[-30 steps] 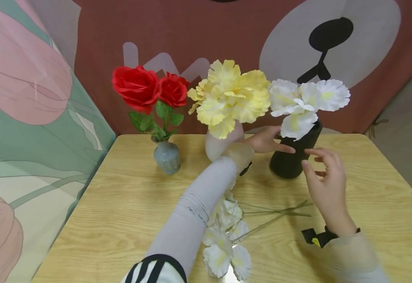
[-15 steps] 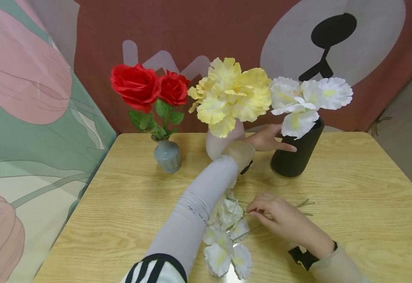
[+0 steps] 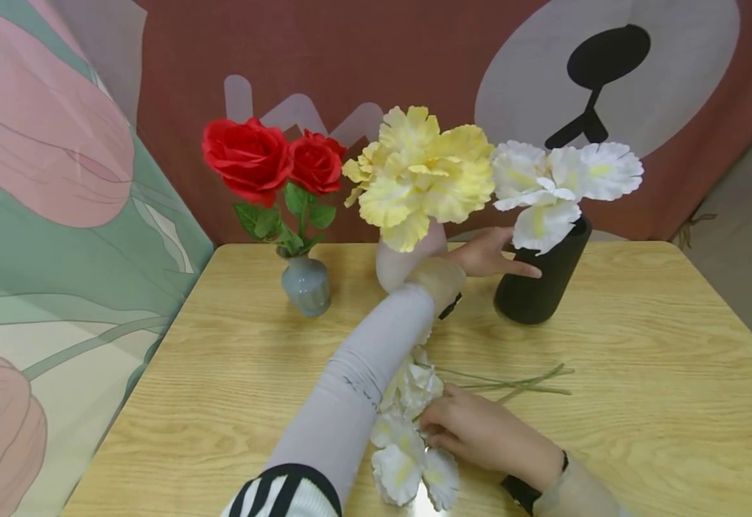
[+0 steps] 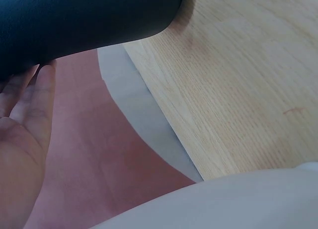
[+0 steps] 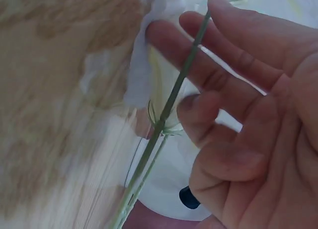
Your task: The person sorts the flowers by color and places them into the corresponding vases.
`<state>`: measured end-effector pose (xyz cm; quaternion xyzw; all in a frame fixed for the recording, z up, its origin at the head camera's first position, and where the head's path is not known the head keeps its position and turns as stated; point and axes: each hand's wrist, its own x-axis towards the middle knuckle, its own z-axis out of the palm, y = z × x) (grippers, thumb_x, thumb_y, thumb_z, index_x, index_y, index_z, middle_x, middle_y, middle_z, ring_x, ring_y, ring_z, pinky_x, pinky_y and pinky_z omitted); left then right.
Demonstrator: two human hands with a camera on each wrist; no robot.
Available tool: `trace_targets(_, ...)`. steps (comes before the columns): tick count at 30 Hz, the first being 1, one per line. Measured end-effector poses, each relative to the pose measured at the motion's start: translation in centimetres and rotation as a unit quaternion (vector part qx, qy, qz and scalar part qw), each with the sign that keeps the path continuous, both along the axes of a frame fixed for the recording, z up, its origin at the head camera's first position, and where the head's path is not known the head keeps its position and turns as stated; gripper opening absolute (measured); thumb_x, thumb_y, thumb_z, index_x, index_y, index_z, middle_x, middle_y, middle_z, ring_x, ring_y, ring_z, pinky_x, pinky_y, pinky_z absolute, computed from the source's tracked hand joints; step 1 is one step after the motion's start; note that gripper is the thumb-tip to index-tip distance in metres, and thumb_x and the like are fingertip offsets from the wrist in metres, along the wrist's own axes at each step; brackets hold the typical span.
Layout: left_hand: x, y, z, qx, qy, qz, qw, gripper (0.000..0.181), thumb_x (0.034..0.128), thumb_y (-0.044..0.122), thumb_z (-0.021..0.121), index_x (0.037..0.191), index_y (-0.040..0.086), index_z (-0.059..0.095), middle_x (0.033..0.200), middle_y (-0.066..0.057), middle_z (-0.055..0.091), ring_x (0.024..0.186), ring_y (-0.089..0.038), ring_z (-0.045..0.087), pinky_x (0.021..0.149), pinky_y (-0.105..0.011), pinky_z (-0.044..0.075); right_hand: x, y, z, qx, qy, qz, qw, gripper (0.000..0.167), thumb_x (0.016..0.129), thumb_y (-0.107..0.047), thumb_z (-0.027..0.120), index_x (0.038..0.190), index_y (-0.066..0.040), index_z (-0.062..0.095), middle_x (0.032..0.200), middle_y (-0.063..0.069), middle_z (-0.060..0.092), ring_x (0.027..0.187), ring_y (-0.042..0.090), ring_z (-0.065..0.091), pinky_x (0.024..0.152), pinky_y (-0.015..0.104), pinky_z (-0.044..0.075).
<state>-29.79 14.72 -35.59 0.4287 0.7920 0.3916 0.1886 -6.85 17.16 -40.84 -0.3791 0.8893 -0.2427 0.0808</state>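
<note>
My left hand point(image 3: 484, 255) grips a black vase point(image 3: 537, 291), thumb across its front and fingers behind; the vase leans to the right. From its mouth rises a white artificial flower point(image 3: 563, 179). In the left wrist view the fingers point(image 4: 37, 102) touch the vase's dark side point(image 4: 89, 20). More white artificial flowers point(image 3: 398, 470) lie on the table, their stems point(image 3: 524, 384) crossing to the right. Among these blooms, my right hand point(image 3: 479, 431) pinches one flower's green stem point(image 5: 174, 95) just below the bloom, thumb against it and index finger behind, as the right wrist view shows.
On the wooden table point(image 3: 647, 402), a grey-blue vase point(image 3: 306, 287) holds red roses point(image 3: 249, 161). A pale pink vase point(image 3: 408, 262) with yellow flowers point(image 3: 424, 172) stands beside my left wrist. A printed cloth point(image 3: 350, 50) hangs behind the table's far edge.
My right hand has left the black vase's side, come down toward me and left, and reached the lying white flowers. The left hand keeps its hold; the vase leans slightly more.
</note>
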Motion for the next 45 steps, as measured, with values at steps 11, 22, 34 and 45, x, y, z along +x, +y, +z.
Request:
trace_targets(11,0.2,0.1,0.0,0.005,-0.008,-0.004,0.9999,0.07,0.0869,0.031,0.078,0.148,0.018,0.045,0.147,0.003,0.051,0.133,-0.004,0.047,0.106,-0.015,0.04,0.3,0.2,0.6,-0.003,-0.022,0.005,0.9997,0.015,0.088,-0.014,0.073,0.079,-0.024,0.066,0.08,-0.019,0.062,0.075,-0.006,0.05,0.067,0.017,0.048)
trace_targets(22,0.1,0.0,0.1,0.018,0.0,-0.006,0.9998,0.072,0.0858,0.031,0.079,0.148,0.019,0.044,0.146,0.005,0.051,0.131,-0.001,0.046,0.106,-0.016,0.041,0.2,1.8,2.4,-0.03,0.103,0.006,0.9942,0.022,0.08,-0.007,0.077,0.078,-0.023,0.061,0.077,-0.018,0.06,0.076,-0.008,0.051,0.089,0.046,0.055)
trace_targets(34,0.0,0.0,0.4,0.007,0.004,-0.002,1.0,0.071,0.0861,0.033,0.079,0.147,0.019,0.045,0.148,0.006,0.049,0.132,-0.001,0.046,0.104,-0.013,0.04,-0.1,3.6,4.0,-0.092,0.191,-0.013,0.9772,0.043,0.073,0.012,0.074,0.071,-0.023,0.048,0.07,-0.016,0.04,0.072,-0.007,0.036,0.094,0.022,0.045)
trace_targets(45,-0.1,0.0,0.3,0.012,0.009,-0.007,0.9999,0.069,0.0861,0.031,0.079,0.145,0.018,0.047,0.148,0.005,0.05,0.132,-0.003,0.047,0.107,-0.017,0.041,-0.6,5.4,5.6,-0.186,0.257,-0.032,0.9478,0.027,0.091,0.007,0.056,0.101,-0.014,0.07,0.092,-0.008,0.067,0.085,0.008,0.051,0.085,0.009,0.037)
